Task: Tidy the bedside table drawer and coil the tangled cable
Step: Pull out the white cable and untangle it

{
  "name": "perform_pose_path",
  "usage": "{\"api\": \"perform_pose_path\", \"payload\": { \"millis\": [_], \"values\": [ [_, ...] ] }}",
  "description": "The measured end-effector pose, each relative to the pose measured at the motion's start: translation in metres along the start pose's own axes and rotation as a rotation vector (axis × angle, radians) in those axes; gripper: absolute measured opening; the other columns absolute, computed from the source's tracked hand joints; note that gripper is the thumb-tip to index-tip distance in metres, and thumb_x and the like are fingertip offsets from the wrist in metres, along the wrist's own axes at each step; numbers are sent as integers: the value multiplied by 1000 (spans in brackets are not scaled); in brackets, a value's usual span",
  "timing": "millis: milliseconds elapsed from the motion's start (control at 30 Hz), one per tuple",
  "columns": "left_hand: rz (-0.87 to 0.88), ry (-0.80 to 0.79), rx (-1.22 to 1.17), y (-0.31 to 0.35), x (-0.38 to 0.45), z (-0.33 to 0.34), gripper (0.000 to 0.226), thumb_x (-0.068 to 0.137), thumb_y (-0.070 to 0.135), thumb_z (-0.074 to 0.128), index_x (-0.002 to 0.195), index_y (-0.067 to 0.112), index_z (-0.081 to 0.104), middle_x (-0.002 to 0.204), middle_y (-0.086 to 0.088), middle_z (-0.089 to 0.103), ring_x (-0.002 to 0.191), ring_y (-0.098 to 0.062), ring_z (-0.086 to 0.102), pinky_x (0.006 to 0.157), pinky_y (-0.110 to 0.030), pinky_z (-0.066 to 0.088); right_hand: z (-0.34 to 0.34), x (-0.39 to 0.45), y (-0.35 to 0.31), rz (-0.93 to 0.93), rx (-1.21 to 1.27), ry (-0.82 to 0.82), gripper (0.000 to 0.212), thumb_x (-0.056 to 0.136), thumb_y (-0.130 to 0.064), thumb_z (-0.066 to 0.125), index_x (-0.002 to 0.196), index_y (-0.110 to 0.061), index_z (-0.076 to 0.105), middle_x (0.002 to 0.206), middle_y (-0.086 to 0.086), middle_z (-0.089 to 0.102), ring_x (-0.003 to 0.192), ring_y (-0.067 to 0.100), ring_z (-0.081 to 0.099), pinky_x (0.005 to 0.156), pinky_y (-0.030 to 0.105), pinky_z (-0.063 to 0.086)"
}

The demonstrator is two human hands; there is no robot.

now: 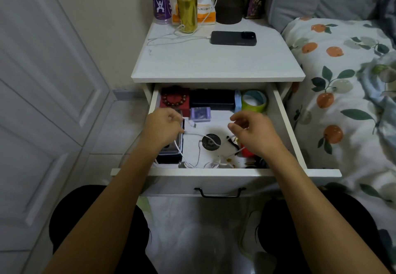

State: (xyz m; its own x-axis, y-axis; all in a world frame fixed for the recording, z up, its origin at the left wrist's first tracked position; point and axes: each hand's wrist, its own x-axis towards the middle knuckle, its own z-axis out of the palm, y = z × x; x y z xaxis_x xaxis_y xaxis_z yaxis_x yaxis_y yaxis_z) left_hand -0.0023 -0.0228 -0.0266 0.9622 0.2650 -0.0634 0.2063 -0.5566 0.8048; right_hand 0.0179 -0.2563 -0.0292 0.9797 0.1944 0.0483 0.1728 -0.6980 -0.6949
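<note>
a: cable [194, 134] — white, lying in the open drawer [214, 172], most of it slack toward the front edge. where is it held?

b: one end is pinched in the left hand [162, 127], fingers curled round it over the left side of the drawer; the plug sticks out just beside the fingertips. the right hand [250, 133] is half curled with thumb and forefinger brought together; a thin white strand seems to be pinched there, though that cannot be told for sure.

a: how should the step be done well?

b: judged from this, the held end should be kept fixed while the slack is drawn clear of the black disc [211, 142] and the small clutter near the front. even loops are better laid once the knots at the front are freed; pulling hard would likely tighten them.

a: which way does it run?

b: the held stretch runs roughly left to right across the drawer, plug pointing right and slightly back. further on it bends toward the front and loses any single axis in the tangle.

a: and around it?

b: a bead bracelet [174, 100], a black box [213, 100] and a tape roll [254, 101] are ranged along the back. a phone [233, 38] lies on the table top [214, 63].
</note>
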Motion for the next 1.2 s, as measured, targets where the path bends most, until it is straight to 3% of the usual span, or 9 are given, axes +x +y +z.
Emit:
{"api": "perform_pose_path", "payload": {
  "millis": [133,200,333,400,567,733,967,1100,1200],
  "values": [
    [-18,3,-287,14,-6,-9,22,99,13,46,93,9,67,70,-5,66,46,-10,52,43,-21,46,12,-1,-11,-210,-58,-109,22,91,-25,64,112,-17,68,102,-2,66,91,10,59,85,27,49],
    [-25,35,-254,10,-4,-13,21,99,13,48,92,9,67,70,-5,67,45,-9,52,44,-21,46,19,1,-15,-202,-56,-326,20,91,-22,64,109,-19,70,104,-2,70,89,9,60,84,25,50],
    [-87,14,-121,-1,-3,-17,16,95,9,53,90,10,68,74,-11,70,47,-12,56,45,-21,49,38,13,-10,-168,-373,-778,36,89,-21,64,124,-29,63,125,-7,59,105,11,56,89,24,46],
    [-84,10,-117,-4,-4,-17,17,94,7,54,86,12,68,75,-13,70,49,-14,57,46,-22,50,45,17,-7,-133,-524,-875,34,90,-25,62,123,-31,62,128,-6,57,109,18,57,92,30,49],
    [-69,8,-164,-2,-7,-19,15,96,11,55,87,12,68,76,-13,70,49,-12,58,48,-21,53,43,23,-3,-192,-534,-652,9,87,-26,68,93,-21,70,99,3,64,88,22,60,77,32,52],
    [-19,16,-173,3,-7,-18,14,96,14,54,89,15,67,76,-8,71,48,-7,57,51,-23,53,19,23,-2,-141,-9,-364,15,92,-25,64,77,-26,64,74,-8,67,68,7,60,68,29,50],
    [102,56,-59,4,-5,-14,13,94,16,58,91,22,69,78,7,68,65,-8,62,62,-25,53,-6,19,-13,47,461,-52,13,95,-15,61,97,-5,70,80,7,73,59,5,64,52,15,48],
    [336,112,86,9,-7,-5,10,92,16,63,99,16,70,96,10,62,95,-12,60,85,-27,50,-13,16,-19,84,580,-39,13,94,-15,63,99,-5,70,83,5,74,59,3,64,53,13,47],
    [471,98,-68,24,-13,-3,16,95,8,56,99,12,70,95,6,65,92,-9,61,84,-16,49,-14,15,-21,70,583,-74,14,90,-9,66,103,-4,69,88,11,74,67,6,67,60,14,51]
  ]
}}
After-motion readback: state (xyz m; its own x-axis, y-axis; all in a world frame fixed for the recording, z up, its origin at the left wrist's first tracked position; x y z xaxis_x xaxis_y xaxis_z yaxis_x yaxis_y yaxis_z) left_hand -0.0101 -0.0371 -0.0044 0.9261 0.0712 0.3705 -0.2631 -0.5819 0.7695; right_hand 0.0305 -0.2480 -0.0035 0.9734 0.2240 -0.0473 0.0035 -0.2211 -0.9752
